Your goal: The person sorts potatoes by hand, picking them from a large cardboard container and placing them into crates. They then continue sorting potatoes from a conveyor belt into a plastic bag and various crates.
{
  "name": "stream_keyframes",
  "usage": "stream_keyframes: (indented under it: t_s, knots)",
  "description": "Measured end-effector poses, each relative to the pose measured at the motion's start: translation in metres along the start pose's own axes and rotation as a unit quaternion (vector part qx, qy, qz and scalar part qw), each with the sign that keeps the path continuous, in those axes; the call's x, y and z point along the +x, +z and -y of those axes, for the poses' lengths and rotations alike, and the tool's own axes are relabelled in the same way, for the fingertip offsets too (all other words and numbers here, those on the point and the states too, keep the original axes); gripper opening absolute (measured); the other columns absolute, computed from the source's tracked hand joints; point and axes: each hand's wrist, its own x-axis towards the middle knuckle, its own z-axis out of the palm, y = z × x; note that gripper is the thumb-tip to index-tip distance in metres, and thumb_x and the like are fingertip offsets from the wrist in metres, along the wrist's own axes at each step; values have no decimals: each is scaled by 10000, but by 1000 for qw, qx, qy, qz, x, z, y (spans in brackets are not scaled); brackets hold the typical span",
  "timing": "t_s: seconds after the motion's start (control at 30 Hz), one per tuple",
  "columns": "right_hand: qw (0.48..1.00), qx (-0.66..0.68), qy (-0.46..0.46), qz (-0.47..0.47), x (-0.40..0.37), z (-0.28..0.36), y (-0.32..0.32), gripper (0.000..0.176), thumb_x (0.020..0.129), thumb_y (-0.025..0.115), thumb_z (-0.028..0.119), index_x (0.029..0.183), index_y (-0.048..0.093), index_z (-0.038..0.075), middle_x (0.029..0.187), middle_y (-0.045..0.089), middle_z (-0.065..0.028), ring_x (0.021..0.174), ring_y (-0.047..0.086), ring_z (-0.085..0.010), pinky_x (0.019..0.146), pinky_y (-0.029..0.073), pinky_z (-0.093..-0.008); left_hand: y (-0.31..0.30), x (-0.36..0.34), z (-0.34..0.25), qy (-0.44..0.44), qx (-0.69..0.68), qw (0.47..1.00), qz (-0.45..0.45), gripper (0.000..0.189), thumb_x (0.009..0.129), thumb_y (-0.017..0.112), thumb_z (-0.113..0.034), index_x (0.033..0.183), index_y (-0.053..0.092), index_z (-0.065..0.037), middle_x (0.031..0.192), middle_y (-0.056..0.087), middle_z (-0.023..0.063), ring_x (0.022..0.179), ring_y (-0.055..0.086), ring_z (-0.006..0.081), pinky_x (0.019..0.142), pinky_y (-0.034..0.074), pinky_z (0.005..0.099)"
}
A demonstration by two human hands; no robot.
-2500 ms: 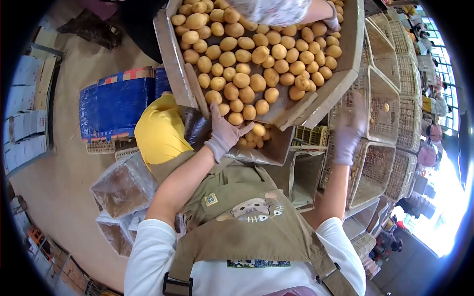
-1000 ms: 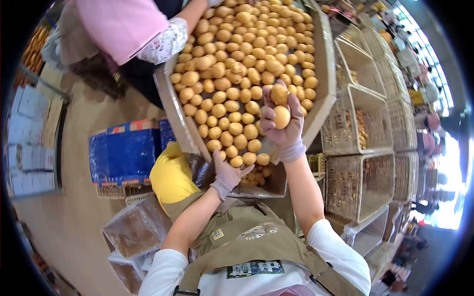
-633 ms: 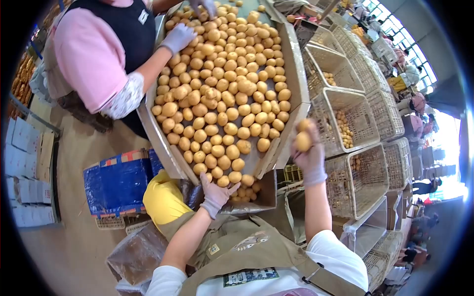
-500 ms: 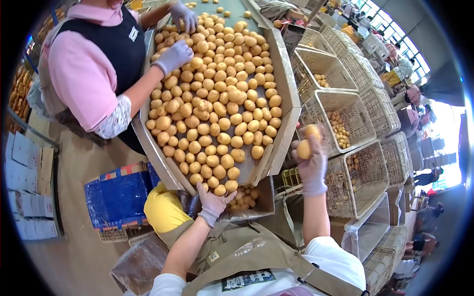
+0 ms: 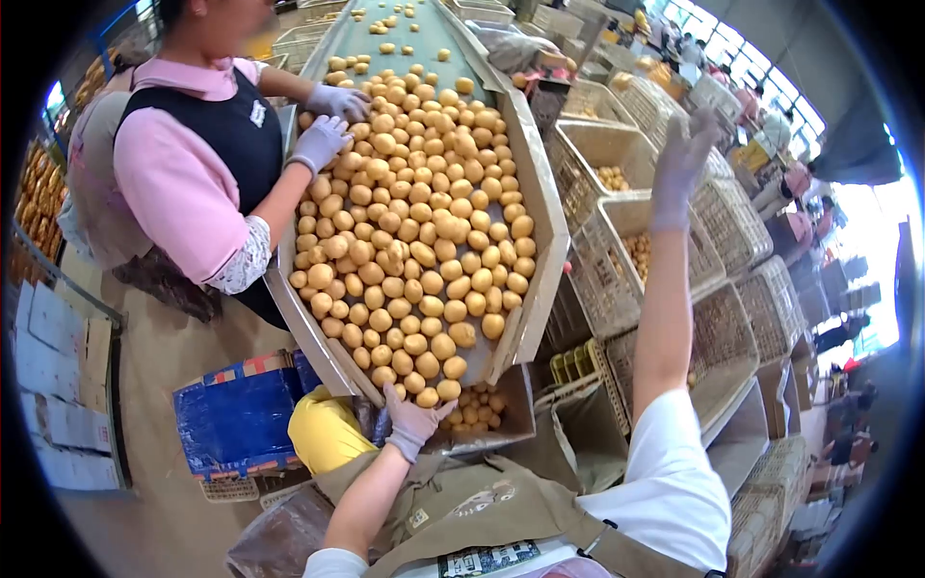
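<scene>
A heap of round yellow potatoes [image 5: 424,226] fills the tapered sorting chute [image 5: 536,270] in front of me. My left hand [image 5: 414,421], in a pale glove, rests at the chute's narrow lower mouth, its fingers apart beside the lowest potatoes and gripping none. Below that mouth is a box [image 5: 518,409] with more potatoes inside. My right hand [image 5: 686,159], also gloved, is stretched far out over the plastic crates on the right. Its fingers look extended and slightly blurred, with no potato visible in them.
Wicker-patterned plastic crates [image 5: 602,231] stand in rows to the right, some holding potatoes. A co-worker in a pink shirt [image 5: 173,183] stands at the chute's left side, gloved hands on the heap. A conveyor belt [image 5: 414,40] feeds in from the far end. A blue carton [image 5: 236,419] sits lower left.
My right hand has swung up and outward over the crates, and the two potatoes it held are gone from it. My left hand stays at the chute mouth. The co-worker's hands have shifted.
</scene>
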Motion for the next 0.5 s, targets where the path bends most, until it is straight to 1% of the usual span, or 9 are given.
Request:
stream_keyframes:
  t_s: [0.07,0.1,0.17,0.2,0.23,0.33,0.4,0.47,0.5]
  knots:
    - [976,85,-2,200,-54,-34,-13,565,956,652,204,1453,450,27,1456,496,-154,1246,527,-261,1058,409,-371,9,-3,-1,4,8,1000,5,931,866,401,-801,1567,254,-205,1614,274,60,1439,327,393,1087,328,689]
    - [973,80,-78,201,-91,-50,-6,502,928,672,147,1393,520,35,1384,566,-169,1207,570,-287,1044,429,-368,7,-3,0,0,-6,1000,-19,936,862,404,-805,1566,258,-206,1614,274,59,1438,330,394,1083,329,688]
    - [943,-43,-146,297,-149,-77,-12,504,886,684,138,1364,547,54,1304,602,-206,1180,575,-369,1015,456,-453,10,-2,1,13,-6,999,-37,939,854,415,-810,1557,281,-203,1611,287,58,1425,355,400,1065,347,685]
    - [926,-95,-160,328,-181,-95,-15,502,885,690,204,1353,562,72,1297,594,-208,1186,568,-392,1022,449,-478,12,-3,0,4,-17,999,-41,929,857,420,-805,1551,297,-200,1601,314,60,1422,363,403,1078,335,690]
    - [896,-171,-82,402,-213,-114,-20,496,878,695,258,1331,585,87,1294,580,-223,1206,545,-417,1049,431,-487,4,1,-1,-6,-24,999,-20,923,859,419,-803,1550,299,-204,1595,327,59,1426,360,402,1085,328,693]
    - [884,-190,-225,364,-280,-153,-25,538,836,711,315,1341,611,160,1520,395,-234,1415,339,-437,1127,293,-585,-1,0,0,-7,-29,999,-17,872,890,401,-774,1548,302,-211,1590,339,59,1434,358,381,1102,310,696]
    - [888,-196,-119,399,-274,-132,-28,539,838,706,325,1341,617,153,1537,380,-215,1413,344,-419,1117,295,-577,19,-7,1,22,-2,997,-73,865,893,403,-770,1550,295,-219,1594,327,58,1430,363,374,1101,315,692]
    - [874,-249,-118,399,-263,-103,-26,710,846,697,353,1481,468,132,1470,465,-202,1378,397,-390,1112,301,-542,-1,1,3,12,-19,999,-46,856,892,407,-773,1548,292,-235,1596,320,52,1426,368,370,1087,333,693]
    - [906,-170,-69,381,-260,-93,-17,744,852,698,320,1505,417,100,1441,493,-200,1347,438,-380,1106,323,-516,-7,6,3,1,-35,999,-33,851,893,405,-772,1546,295,-238,1596,321,51,1426,369,369,1085,336,694]
